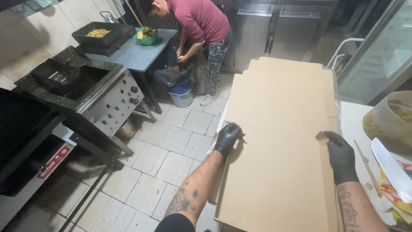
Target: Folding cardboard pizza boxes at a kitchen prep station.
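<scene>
Tiled kitchen floor runs beneath a white worktop [356, 116] where a stack of flat brown cardboard sheets [279, 141] lies. Left hand [226, 138], black-gloved, grips the cardboard's left edge, fingers curled over it; right hand [341, 157] pinches its right edge at a notch, fingers closed on the sheet. Cardboard looks light, stiff yet bendable, probably best held at opposite edges. Beyond the cardboard, another person [201, 25] bends over a bucket [182, 93].

Matt brown cardboard under two gloved hands

Flat cardboard sheet [274, 141], dull and smooth; left hand [226, 138] and right hand [341, 157] in black, faintly shiny rubbery gloves; brushed metal fryer [112, 103] beside pale glazed floor tiles [171, 150]
</scene>
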